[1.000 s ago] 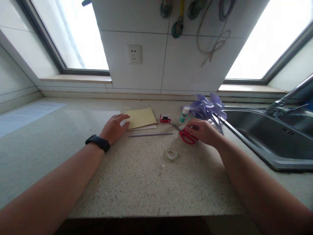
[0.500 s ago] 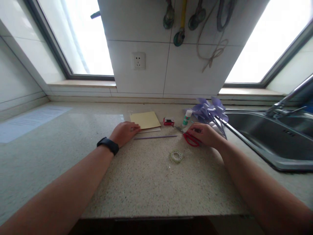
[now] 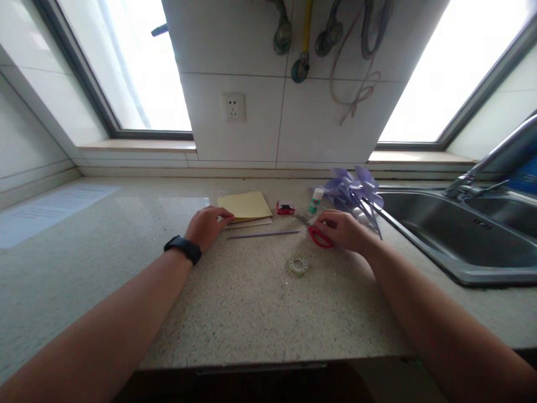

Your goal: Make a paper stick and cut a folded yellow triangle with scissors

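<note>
My left hand [image 3: 208, 225] pinches the left front corner of a yellow paper sheet [image 3: 247, 205], whose edge is slightly raised above white paper [image 3: 254, 224]. My right hand [image 3: 340, 228] is closed at the red-handled scissors [image 3: 321, 237], fingers on the handles, blades pointing back left. Behind the scissors stands a glue stick [image 3: 315, 201] with a white cap. A small red box [image 3: 286, 208] lies between the paper and the glue stick. In front are a thin purple stick [image 3: 264, 234] and a roll of clear tape [image 3: 297, 265].
Purple pinwheels [image 3: 350, 190] lie at the back right, beside the steel sink [image 3: 419, 224] and its faucet [image 3: 465, 182]. A printed sheet [image 3: 54, 210] lies at the far left. The counter's front edge [image 3: 251, 366] runs below.
My left hand now lifts the yellow sheet's near edge slightly. The right hand stays at the scissors, which have shifted little. The whole view has moved slightly.
</note>
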Demonstrator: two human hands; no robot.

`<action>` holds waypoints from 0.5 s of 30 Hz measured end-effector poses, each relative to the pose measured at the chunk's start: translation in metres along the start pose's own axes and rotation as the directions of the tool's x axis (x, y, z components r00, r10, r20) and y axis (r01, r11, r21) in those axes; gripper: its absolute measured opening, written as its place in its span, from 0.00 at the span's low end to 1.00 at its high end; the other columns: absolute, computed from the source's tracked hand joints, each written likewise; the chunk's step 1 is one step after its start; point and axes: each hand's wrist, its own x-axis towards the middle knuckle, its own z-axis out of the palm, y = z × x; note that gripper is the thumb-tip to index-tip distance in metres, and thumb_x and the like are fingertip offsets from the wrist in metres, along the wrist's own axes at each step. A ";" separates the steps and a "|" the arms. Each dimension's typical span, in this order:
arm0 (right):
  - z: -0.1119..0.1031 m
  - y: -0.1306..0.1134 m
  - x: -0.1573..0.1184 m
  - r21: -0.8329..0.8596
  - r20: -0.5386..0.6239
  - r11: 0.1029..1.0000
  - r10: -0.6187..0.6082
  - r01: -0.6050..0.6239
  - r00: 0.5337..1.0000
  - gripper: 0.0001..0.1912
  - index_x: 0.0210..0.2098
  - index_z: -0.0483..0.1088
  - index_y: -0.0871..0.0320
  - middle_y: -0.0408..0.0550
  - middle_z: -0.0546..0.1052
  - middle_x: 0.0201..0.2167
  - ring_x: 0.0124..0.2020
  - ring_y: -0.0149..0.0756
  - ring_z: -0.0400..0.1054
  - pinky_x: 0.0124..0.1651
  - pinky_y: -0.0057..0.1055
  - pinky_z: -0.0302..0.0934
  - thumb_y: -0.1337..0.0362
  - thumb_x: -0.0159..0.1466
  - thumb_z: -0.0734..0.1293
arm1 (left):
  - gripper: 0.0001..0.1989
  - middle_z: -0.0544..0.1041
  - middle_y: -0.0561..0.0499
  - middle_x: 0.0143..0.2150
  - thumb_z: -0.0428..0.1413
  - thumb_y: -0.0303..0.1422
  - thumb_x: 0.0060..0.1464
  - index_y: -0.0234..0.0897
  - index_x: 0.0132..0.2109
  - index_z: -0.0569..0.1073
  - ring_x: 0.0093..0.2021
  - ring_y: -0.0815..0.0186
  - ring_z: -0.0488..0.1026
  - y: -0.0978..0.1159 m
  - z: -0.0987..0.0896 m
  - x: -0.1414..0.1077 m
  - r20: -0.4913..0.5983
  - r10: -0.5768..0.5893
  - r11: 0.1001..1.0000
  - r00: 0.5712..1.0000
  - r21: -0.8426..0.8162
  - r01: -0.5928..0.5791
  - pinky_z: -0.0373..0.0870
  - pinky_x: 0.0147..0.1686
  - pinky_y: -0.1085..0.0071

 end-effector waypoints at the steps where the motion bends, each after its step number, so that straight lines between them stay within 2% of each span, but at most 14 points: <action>1: -0.001 -0.007 -0.001 -0.005 0.019 1.000 -0.013 0.013 1.000 0.13 0.34 0.75 0.57 0.49 0.75 0.32 0.32 0.35 0.68 0.37 0.34 0.62 0.57 0.67 0.64 | 0.09 0.82 0.46 0.36 0.60 0.40 0.60 0.43 0.40 0.83 0.34 0.61 0.76 -0.001 0.001 0.000 -0.008 -0.005 1.000 1.000 -0.007 0.005 0.72 0.40 0.63; 3: -0.002 -0.023 -0.002 -0.010 0.089 0.999 -0.044 0.046 0.995 0.13 0.37 0.76 0.58 0.48 0.75 0.32 0.31 0.34 0.67 0.36 0.33 0.61 0.56 0.67 0.64 | 0.09 0.82 0.46 0.36 0.60 0.41 0.60 0.43 0.40 0.83 0.33 0.61 0.77 -0.001 0.001 0.000 -0.026 -0.016 1.000 1.000 -0.022 0.016 0.72 0.39 0.64; 5: -0.002 -0.041 -0.004 -0.004 0.196 0.996 -0.088 0.090 0.977 0.15 0.44 0.76 0.57 0.47 0.75 0.33 0.31 0.34 0.67 0.36 0.32 0.62 0.53 0.66 0.67 | 0.10 0.82 0.46 0.36 0.60 0.41 0.60 0.42 0.40 0.83 0.32 0.61 0.77 -0.001 0.002 0.000 -0.044 -0.024 0.999 0.999 -0.042 0.023 0.73 0.39 0.63; 9: 0.003 -0.071 -0.006 0.016 0.359 0.982 -0.182 0.189 0.916 0.32 0.53 0.74 0.54 0.49 0.77 0.43 0.42 0.40 0.71 0.46 0.35 0.63 0.45 0.54 0.76 | 0.10 0.83 0.46 0.37 0.59 0.41 0.60 0.41 0.41 0.82 0.31 0.61 0.77 0.001 0.000 0.000 -0.075 -0.037 0.996 0.996 -0.085 0.031 0.73 0.38 0.63; 10: 0.004 -0.076 -0.006 0.011 0.388 0.974 -0.212 0.225 0.897 0.33 0.53 0.74 0.55 0.51 0.77 0.45 0.45 0.42 0.71 0.48 0.36 0.63 0.44 0.54 0.76 | 0.10 0.83 0.46 0.37 0.59 0.40 0.60 0.41 0.41 0.82 0.31 0.61 0.77 0.002 0.000 0.000 -0.080 -0.040 0.995 0.996 -0.098 0.032 0.74 0.38 0.63; 13: 0.008 -0.085 -0.006 0.011 0.412 0.963 -0.250 0.269 0.876 0.24 0.48 0.76 0.55 0.49 0.77 0.42 0.43 0.40 0.71 0.47 0.34 0.64 0.50 0.56 0.76 | 0.10 0.83 0.47 0.38 0.59 0.40 0.60 0.41 0.41 0.82 0.32 0.61 0.79 0.004 -0.001 0.000 -0.099 -0.053 0.989 0.994 -0.142 0.038 0.74 0.38 0.64; 15: 0.007 -0.083 -0.007 0.017 0.398 0.967 -0.239 0.253 0.886 0.19 0.46 0.77 0.53 0.46 0.77 0.40 0.40 0.36 0.71 0.44 0.31 0.64 0.55 0.57 0.75 | 0.10 0.83 0.47 0.39 0.59 0.40 0.60 0.40 0.41 0.81 0.33 0.61 0.79 0.005 -0.002 0.000 -0.119 -0.068 0.983 0.991 -0.175 0.046 0.75 0.38 0.65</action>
